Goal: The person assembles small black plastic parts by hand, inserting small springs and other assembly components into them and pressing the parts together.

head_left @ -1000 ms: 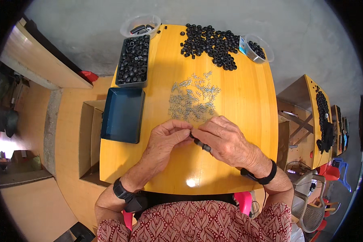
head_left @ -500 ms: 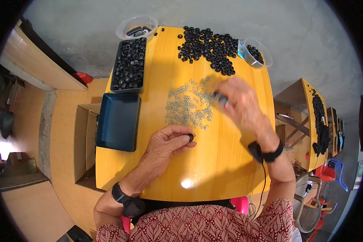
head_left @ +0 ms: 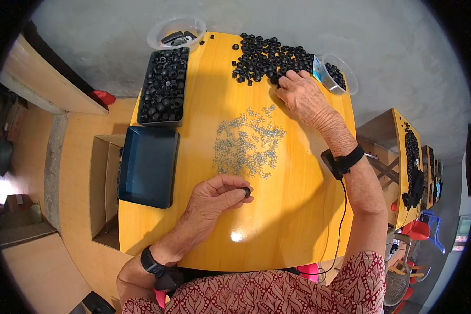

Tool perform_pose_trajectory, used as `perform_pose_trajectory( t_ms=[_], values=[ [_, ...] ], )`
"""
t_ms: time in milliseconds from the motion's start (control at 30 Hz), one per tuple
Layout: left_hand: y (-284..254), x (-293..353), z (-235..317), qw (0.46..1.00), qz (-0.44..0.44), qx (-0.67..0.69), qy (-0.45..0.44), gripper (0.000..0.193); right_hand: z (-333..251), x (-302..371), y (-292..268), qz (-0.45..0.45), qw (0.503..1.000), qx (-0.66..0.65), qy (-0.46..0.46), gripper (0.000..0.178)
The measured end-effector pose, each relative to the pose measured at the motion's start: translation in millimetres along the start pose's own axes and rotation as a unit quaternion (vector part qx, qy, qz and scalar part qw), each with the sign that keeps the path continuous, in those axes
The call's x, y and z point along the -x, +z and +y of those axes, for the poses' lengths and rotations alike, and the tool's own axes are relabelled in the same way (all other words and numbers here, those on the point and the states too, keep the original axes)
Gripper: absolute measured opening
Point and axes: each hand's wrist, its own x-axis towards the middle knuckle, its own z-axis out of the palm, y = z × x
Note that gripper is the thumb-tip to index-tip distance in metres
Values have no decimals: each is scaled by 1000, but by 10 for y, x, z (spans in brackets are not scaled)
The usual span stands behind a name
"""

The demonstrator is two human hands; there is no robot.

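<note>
My right hand point(head_left: 303, 97) has moved up to one o'clock, fingers curled onto the pile of black rings point(head_left: 269, 55). My left hand point(head_left: 217, 196) pinches one small black ring point(head_left: 246, 192) below the scattered silver clips point(head_left: 251, 144); blue tray point(head_left: 149, 165) sits at nine o'clock.

This is a small workshop for hand assembly. A glossy yellow wooden table point(head_left: 298, 209) stands on a bare grey concrete floor point(head_left: 115, 31), loaded with a heap of small black rubber rings point(head_left: 269, 55), a scatter of small silvery metal clips point(head_left: 248, 144) and a black tray point(head_left: 164, 86) full of rings. A second yellow table point(head_left: 403, 172) beside it carries more black parts.
</note>
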Motion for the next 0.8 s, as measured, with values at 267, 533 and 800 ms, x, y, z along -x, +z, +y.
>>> perform_pose_trajectory(
  t_ms=[267, 533, 800],
  values=[
    [1, -34, -14, 1000, 0, -6, 3, 17, 374, 150, 58, 79, 939, -275, 188, 19],
    [-1, -28, -4, 1000, 0, 0, -1, 17, 211, 213, 179, 38, 965, -202, 160, 18],
    [-9, -2, -40, 1000, 1, 7, 5, 18, -15, 83, 206, 43, 964, -143, 222, 15]
  ],
)
